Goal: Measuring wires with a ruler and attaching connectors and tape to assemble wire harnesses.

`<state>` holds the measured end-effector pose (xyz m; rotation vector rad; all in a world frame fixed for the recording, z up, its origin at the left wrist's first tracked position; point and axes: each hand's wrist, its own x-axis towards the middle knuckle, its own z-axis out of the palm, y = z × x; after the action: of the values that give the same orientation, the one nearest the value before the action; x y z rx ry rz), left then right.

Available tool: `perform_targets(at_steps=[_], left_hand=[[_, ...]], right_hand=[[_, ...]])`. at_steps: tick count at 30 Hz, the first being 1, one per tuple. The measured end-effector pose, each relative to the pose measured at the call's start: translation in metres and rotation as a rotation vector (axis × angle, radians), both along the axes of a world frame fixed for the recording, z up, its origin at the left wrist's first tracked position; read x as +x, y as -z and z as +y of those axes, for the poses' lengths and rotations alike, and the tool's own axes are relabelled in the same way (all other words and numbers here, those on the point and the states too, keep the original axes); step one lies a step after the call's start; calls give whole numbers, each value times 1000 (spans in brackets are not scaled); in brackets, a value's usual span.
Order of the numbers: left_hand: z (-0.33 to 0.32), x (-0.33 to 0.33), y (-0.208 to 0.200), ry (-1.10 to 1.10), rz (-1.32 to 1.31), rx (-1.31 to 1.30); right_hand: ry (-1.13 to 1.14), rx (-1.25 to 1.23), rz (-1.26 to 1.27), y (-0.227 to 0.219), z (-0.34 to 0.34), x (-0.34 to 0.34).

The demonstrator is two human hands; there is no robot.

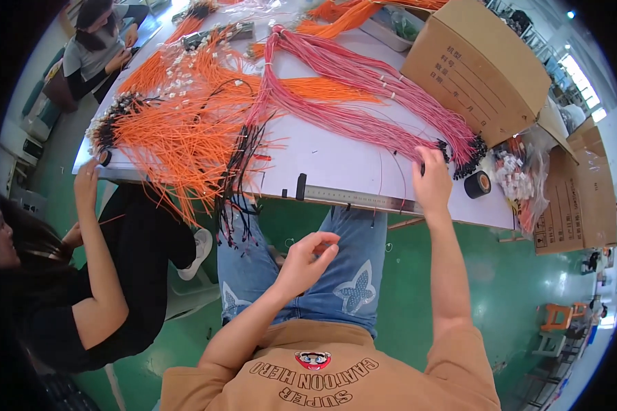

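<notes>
My right hand (432, 181) reaches over the table's front right, at the end of a long bundle of pink wires (349, 116). Its fingers are bent together at the strands and seem to pinch a pink wire; the exact contact is too small to see. Black connectors (470, 157) tip the bundle just beyond that hand. Above my lap, off the table edge, my left hand (307, 262) is loosely curled, thumb apart from the fingers, with nothing visible in it. A metal ruler (363, 198) lies along the front edge between my hands.
Orange wires (178, 133) and black-ended leads (243, 157) spread over the left side. At right are a roll of black tape (477, 184), a bag of white connectors (517, 171) and cardboard boxes (476, 68). A co-worker's hand (86, 179) touches the left table edge; another person sits farther back.
</notes>
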<state>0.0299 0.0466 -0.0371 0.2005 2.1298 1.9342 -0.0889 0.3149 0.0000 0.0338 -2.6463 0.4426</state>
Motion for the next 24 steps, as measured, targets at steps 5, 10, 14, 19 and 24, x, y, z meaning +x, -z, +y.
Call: perform_targets(at_steps=[5,10,14,19,24], left_hand=[[3,8,9,36,30,-79],[26,2,6,27,396,-221],[69,-49,-18,-62,747,-542],[102,-76,-17,5,618,-688],[96,-67,-5,39,524,-859]], right_hand=[[10,413,-109,13,42,-29],[-128,503,-69,-26,52,-30],[-176,258,-134,-54,41,-18],[-155,-104,-256,-31,15,4],[-92,-397,-381,-10,-15,48]])
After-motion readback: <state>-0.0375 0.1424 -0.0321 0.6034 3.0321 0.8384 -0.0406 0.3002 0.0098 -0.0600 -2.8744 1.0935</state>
